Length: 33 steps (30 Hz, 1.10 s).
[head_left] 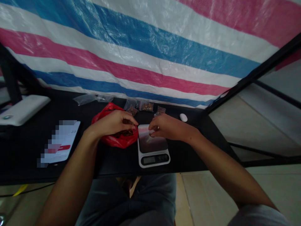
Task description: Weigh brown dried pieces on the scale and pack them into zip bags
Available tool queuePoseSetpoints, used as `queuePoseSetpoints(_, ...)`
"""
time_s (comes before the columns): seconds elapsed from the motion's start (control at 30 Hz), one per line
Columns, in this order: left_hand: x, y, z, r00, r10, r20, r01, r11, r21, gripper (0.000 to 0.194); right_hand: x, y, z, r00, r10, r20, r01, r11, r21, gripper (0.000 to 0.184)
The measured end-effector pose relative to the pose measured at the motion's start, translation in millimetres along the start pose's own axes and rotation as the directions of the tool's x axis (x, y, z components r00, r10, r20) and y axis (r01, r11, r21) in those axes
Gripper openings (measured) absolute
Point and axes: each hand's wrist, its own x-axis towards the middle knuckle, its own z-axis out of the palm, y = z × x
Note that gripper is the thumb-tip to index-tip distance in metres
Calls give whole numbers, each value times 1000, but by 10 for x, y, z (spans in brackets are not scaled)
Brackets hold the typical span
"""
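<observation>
- Left hand [110, 124] is held curled over the open mouth of a red plastic bag [104, 141], which is touching the left side of a white digital kitchen scale [152, 158]. Dark brown dried plant material [124, 133] is seen in the bag under the fingers; whether any of it is gripped cannot be told.
- Right hand [170, 127] is reached in from the right over the scale's platform, with its fingertips [151, 132] drawn together. Whether anything is pinched between them is hidden.
- Behind the scale, three small clear bags of brown material [146, 106] are laid close together.
- Further left of the scale, beyond the red bag, flat clear plastic bags [84, 99] are lying.
- A small white oval object [183, 117] is placed behind and to the right of the scale.
- Well left of the scale, a paper card [60, 142] is lying, blurred over, with a white rectangular device [23, 110] beyond it.
- All of these are resting on a black table [113, 166], and a pink, white and blue striped tarpaulin [150, 47] is hung behind the scale.
</observation>
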Motion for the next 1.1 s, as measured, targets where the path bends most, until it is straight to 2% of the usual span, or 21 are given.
queuePoseSetpoints(0.13,73,174,157,991,131,-4,-131,991,3,24,-87,-1,-13,999,26,-41,-17,981,191,13)
queuePoseSetpoints(0.23,102,308,260,971,237,-1,-237,971,29,23,-183,41,23,988,67,-138,-17,941,337,15)
queuePoseSetpoints(0.33,117,433,344,953,304,5,-303,948,96,26,-333,130,123,934,167,-316,-15,901,433,15)
queuePoseSetpoints(0.4,134,492,391,948,317,16,-316,938,140,28,-473,180,223,890,229,-393,-33,895,445,15)
queuePoseSetpoints(0.5,175,521,447,950,310,37,-311,930,197,28,-714,185,414,863,256,-435,-78,919,387,14)
queuePoseSetpoints(0.6,215,498,485,954,294,58,-299,926,231,27,-919,120,639,882,214,-421,-86,949,303,8)
queuePoseSetpoints(0.73,242,448,524,953,297,59,-302,917,260,27,-1070,31,885,890,186,-416,-67,957,283,12)
queuePoseSetpoints(0.93,251,460,569,947,320,0,-312,923,224,33,-1106,-55,1027,904,144,-403,-71,979,191,15)
queuePoseSetpoints(1.03,212,468,467,950,311,-35,-298,934,200,30,-1039,-138,1144,923,77,-377,-43,994,97,14)
queuePoseSetpoints(1.1,156,401,324,966,249,-75,-228,949,216,29,-975,-192,1239,937,37,-346,-31,999,23,16)
